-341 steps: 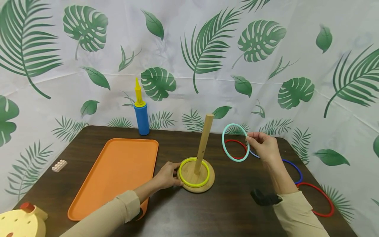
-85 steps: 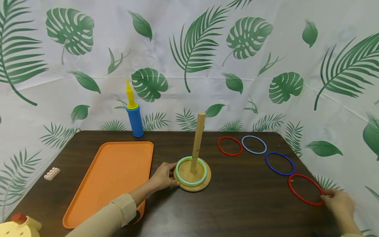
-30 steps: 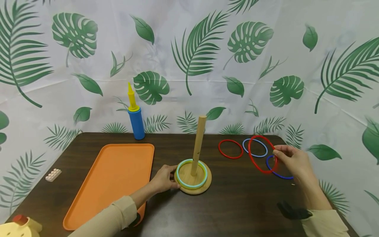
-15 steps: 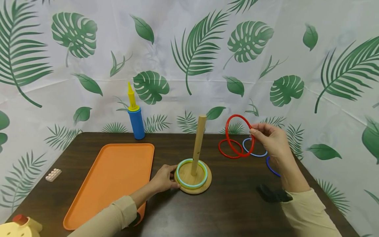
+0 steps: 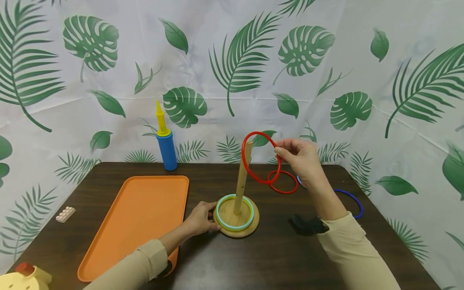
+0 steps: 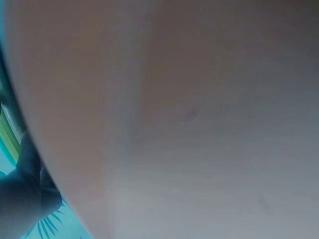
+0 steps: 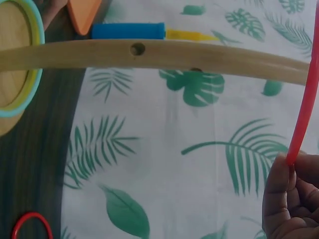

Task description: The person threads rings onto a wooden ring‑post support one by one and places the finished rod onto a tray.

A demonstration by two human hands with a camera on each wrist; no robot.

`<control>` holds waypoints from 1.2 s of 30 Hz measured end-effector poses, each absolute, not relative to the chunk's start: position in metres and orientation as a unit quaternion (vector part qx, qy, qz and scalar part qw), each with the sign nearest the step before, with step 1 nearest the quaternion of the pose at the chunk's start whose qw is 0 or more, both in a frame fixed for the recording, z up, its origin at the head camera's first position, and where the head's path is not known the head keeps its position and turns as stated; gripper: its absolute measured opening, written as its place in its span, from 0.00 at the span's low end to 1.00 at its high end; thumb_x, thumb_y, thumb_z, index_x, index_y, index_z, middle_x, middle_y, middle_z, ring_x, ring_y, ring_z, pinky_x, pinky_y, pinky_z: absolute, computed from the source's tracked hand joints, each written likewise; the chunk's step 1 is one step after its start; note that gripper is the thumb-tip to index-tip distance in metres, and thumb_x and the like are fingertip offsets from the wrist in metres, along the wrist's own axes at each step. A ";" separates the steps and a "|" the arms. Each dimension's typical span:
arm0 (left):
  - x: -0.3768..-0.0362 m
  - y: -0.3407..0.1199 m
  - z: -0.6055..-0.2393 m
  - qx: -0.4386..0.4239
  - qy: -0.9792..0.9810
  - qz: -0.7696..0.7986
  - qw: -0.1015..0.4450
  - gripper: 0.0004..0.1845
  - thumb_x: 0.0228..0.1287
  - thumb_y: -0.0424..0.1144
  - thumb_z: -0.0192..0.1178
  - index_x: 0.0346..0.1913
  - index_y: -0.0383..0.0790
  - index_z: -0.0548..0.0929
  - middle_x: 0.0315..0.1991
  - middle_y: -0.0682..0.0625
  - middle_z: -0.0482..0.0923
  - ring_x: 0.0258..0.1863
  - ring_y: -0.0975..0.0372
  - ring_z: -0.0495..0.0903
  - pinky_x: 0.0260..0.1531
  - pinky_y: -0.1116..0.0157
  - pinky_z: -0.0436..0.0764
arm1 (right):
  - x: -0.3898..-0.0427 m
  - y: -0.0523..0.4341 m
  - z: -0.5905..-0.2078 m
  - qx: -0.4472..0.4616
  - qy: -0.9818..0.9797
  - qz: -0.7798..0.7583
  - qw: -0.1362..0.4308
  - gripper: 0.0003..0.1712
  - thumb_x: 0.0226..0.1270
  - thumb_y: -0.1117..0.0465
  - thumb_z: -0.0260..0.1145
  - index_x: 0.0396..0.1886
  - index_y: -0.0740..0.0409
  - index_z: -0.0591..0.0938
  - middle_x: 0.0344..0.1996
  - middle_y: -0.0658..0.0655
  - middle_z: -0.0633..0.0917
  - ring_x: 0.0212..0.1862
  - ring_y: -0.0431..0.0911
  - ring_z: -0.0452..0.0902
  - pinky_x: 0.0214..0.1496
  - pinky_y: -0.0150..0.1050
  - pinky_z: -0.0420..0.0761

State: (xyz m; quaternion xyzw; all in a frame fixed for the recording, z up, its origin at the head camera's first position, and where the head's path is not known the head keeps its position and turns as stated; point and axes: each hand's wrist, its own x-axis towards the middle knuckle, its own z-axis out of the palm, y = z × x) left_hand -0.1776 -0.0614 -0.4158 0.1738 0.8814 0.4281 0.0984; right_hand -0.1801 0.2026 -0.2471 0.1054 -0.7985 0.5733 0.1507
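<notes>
- We see the person's right hand (image 5: 299, 159) pinching a slim, glossy red ring (image 5: 243, 155) by its right side, between thumb and fingers.
- That ring is raised and tilted steeply, level with the top of an upright, round, pale wooden post (image 5: 242, 181); it overlaps the post in our view, but we cannot tell whether it encircles it.
- We find the left hand (image 5: 198, 219) gripping the left edge of the post's flat, round wooden base (image 5: 227, 212), fingers and thumb curled against the rim.
- Around the foot of the post, we see a turquoise ring (image 5: 235, 228) lying on a yellow-green ring (image 7: 37, 32), both resting on the base.
- Behind and right of the post, we notice a second, thin red ring (image 5: 284, 192) flat on the dark wood-grain table (image 5: 268, 257).
- Farther right, we make out parts of a light-blue ring (image 5: 300, 182) and a deep-blue ring (image 5: 361, 205), both partly hidden by the right hand and forearm.
- To the left, we see a rectangular orange tray (image 5: 152, 213), with a blue-and-yellow cylindrical pump (image 5: 166, 149) standing behind it.
- At the table's left side, we spot a small pale-pink studded brick (image 5: 65, 214).
- In the left wrist view, a blurred surface hides most of the scene from us.
</notes>
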 end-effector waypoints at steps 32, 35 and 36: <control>-0.177 -0.063 -0.416 0.187 0.877 0.434 0.093 0.40 0.42 0.28 0.74 0.62 0.25 0.70 0.51 0.35 0.69 0.44 0.49 0.78 0.39 0.61 0.82 | -0.202 0.176 -0.344 0.038 -0.866 0.494 0.070 0.07 0.59 0.69 0.66 0.37 0.69 0.84 0.26 0.64 0.84 0.24 0.38 0.76 0.26 0.29 0.77; -0.177 -0.063 -0.415 0.185 0.875 0.437 0.094 0.40 0.41 0.28 0.74 0.62 0.26 0.70 0.51 0.35 0.69 0.44 0.50 0.77 0.39 0.61 0.82 | -0.202 0.174 -0.356 0.027 -0.874 0.481 0.062 0.06 0.58 0.69 0.67 0.35 0.66 0.84 0.24 0.62 0.84 0.23 0.38 0.75 0.25 0.30 0.74; -0.177 -0.063 -0.415 0.184 0.875 0.437 0.094 0.41 0.41 0.28 0.74 0.63 0.26 0.70 0.51 0.36 0.69 0.44 0.50 0.77 0.39 0.61 0.82 | -0.202 0.173 -0.360 0.024 -0.877 0.476 0.062 0.05 0.58 0.69 0.67 0.34 0.66 0.85 0.23 0.60 0.84 0.23 0.38 0.75 0.25 0.30 0.73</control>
